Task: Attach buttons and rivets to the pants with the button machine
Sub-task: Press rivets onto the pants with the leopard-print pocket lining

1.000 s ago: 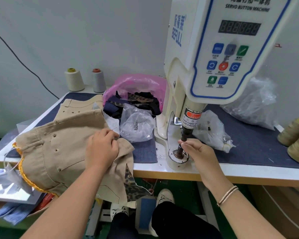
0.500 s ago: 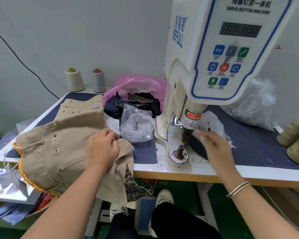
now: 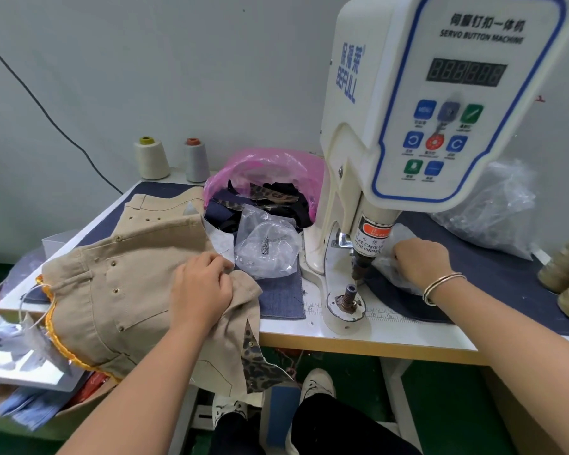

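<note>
Right hand (image 3: pixel 419 262) has left the lower die (image 3: pixel 348 295), where its fingertips sat a second ago, and now reaches behind the ram into a clear bag (image 3: pixel 395 257) on the navy mat (image 3: pixel 493 274). Fingers curl down into the crinkled plastic; whether they hold a part yet I cannot tell (tips are buried). Reading: one half of the fastener is probably seated on the die, and the hand is fetching the mating piece. Nothing lies under the ram yet.

Left hand (image 3: pixel 201 290) has not shifted: clenched on a fold of the pants (image 3: pixel 112 284), which lie bunched at the table's left edge, well apart from the die.

Materials:
- Pants: tan woven cloth, soft, creased; small brass rivets already dot the pocket area; leopard-print lining shows at the hanging corner.
- Die: short dark metal post on a round worn base.
- Machine (image 3: pixel 440 110): glossy cream housing, blue-trimmed panel.
- Second bag (image 3: pixel 266 247) between pants and machine: thin, glossy film, small metal parts inside.
</note>
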The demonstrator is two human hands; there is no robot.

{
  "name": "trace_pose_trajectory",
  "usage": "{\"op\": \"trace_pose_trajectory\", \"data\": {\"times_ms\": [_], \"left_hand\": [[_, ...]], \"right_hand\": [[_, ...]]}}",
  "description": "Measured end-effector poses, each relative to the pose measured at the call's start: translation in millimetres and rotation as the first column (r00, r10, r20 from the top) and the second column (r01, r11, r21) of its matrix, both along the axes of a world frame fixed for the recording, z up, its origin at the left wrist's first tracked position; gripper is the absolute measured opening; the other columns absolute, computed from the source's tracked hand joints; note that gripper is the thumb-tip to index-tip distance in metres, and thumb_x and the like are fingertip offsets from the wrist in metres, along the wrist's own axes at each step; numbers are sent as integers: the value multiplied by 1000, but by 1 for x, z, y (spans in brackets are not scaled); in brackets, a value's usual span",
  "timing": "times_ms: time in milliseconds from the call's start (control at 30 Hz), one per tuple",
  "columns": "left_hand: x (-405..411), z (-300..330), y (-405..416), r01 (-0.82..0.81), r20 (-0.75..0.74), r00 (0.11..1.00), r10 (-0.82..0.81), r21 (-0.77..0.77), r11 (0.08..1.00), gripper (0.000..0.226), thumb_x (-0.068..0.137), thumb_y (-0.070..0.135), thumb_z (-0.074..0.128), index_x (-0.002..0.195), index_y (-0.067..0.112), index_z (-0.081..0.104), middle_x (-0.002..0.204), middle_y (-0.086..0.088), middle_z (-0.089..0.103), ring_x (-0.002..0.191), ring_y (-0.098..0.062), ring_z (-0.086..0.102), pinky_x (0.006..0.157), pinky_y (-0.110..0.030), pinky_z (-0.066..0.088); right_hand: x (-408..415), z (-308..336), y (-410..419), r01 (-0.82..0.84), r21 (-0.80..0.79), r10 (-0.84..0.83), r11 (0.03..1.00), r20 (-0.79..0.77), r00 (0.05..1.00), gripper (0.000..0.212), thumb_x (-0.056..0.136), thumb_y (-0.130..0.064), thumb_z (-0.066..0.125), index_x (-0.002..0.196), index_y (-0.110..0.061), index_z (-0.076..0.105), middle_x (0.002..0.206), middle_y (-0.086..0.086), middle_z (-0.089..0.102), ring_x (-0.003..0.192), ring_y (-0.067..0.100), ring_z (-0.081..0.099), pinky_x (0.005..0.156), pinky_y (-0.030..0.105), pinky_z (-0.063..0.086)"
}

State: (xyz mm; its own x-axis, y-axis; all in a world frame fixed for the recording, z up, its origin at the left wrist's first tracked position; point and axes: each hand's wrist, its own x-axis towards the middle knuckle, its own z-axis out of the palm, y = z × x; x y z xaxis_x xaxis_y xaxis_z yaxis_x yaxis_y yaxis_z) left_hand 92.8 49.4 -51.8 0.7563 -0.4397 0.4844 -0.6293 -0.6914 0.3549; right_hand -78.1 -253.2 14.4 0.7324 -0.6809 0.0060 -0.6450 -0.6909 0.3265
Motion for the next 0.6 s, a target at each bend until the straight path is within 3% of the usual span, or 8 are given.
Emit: {"op": "trace_pose_trajectory", "data": {"times_ms": [100, 200, 333, 433, 533, 600], "left_hand": [[0, 0, 0, -1, -3, 1000, 1, -4, 1000, 30, 76, 18, 44, 87, 14, 72, 96, -1, 67, 89, -27, 58, 83, -38, 40], [0, 0, 0, -3, 2, 1000, 3, -12, 1000, 29, 75, 18, 45, 86, 14, 72, 95, -1, 67, 88, -27, 58, 81, -38, 40], [0, -1, 0, 0, 8, 1000, 0, -9, 1000, 28, 76, 17, 46, 86, 14, 72, 95, -1, 66, 87, -27, 58, 81, -37, 39], [1, -3, 1, 3, 22, 1000, -3, -7, 1000, 24, 77, 15, 50, 86, 14, 72, 94, -1, 66, 87, -27, 58, 80, -37, 39], [1, -3, 1, 3, 28, 1000, -3, -8, 1000, 27, 75, 17, 47, 85, 14, 72, 94, 0, 67, 85, -26, 58, 78, -36, 38], [1, -2, 0, 4, 21, 1000, -4, -10, 1000, 27, 75, 17, 46, 85, 14, 72, 94, 0, 67, 86, -26, 58, 78, -36, 38]], "right_hand": [[9, 11, 12, -41, 13, 41, 999, 20, 999, 10, 88, -19, 52, 92, -18, 61, 93, 0, 58, 99, 26, 63, 72, 34, 47], [12, 13, 18, -53, 20, 53, 998, -3, 999, 21, 87, -23, 52, 106, -16, 59, 90, -2, 50, 102, 26, 62, 69, 32, 43], [-4, 2, 6, -97, -71, 97, 993, 1, 995, 25, 90, -33, 49, 105, -18, 62, 90, -2, 59, 94, 25, 64, 67, 28, 42], [-2, 2, 3, -44, 4, 44, 999, -25, 999, 26, 89, -39, 50, 104, -20, 61, 98, -1, 62, 99, 26, 62, 72, 30, 42], [4, -1, 3, -15, 8, 16, 1000, -48, 999, 24, 88, -32, 52, 106, -19, 61, 105, 0, 63, 103, 26, 61, 77, 31, 44], [4, -5, 0, -44, -34, 43, 998, -21, 999, 21, 88, -27, 52, 103, -18, 63, 99, -1, 63, 100, 25, 63, 72, 30, 43]]}}
